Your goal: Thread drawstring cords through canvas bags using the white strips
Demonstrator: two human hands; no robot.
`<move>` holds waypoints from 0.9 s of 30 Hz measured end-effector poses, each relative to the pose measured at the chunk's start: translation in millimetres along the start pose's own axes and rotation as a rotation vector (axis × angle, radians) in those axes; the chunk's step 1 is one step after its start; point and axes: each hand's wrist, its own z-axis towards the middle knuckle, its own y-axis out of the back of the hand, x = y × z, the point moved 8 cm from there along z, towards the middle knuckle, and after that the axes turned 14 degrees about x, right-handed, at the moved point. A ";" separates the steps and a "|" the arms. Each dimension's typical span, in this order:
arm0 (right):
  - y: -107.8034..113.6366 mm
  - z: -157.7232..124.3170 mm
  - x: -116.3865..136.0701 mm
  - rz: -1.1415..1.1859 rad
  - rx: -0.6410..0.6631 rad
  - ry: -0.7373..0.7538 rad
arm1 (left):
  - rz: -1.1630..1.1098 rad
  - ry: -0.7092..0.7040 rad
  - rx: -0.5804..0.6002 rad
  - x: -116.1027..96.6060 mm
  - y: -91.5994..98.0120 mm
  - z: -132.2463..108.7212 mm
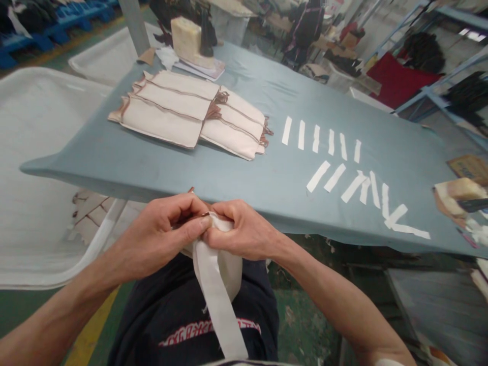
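Cream fabric panels with brown piping (pixel 168 109) sit stacked near the far left corner of the blue-grey table (pixel 247 173). Just off its near edge, the left hand (pixel 160 236) and right hand (pixel 247 234) both pinch a long white fabric strip (pixel 219 300). Short white tape pieces (pixel 343 168) line the right side.

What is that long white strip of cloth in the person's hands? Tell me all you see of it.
The long white strip of cloth is a flat, smooth band, like woven tape. Its top is pinched between the left hand and right hand, pressed together below the edge of the blue-grey table. It hangs slanting down over the person's dark lap to the picture's bottom edge. More white cloth bunches behind it.
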 end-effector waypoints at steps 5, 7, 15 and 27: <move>6.9 -6.1 3.2 -0.119 0.024 0.077 | 0.030 -0.038 0.128 -5.4 -1.0 1.1; 13.9 -9.3 13.2 -0.239 0.004 0.119 | 0.058 -0.046 0.134 -10.6 1.8 0.1; 21.5 -13.5 39.1 -0.358 0.100 0.214 | 0.086 -0.014 0.046 -14.7 8.7 -6.6; 13.6 -15.2 35.8 -0.137 0.241 0.321 | 0.180 -0.159 0.065 -26.1 7.3 -19.4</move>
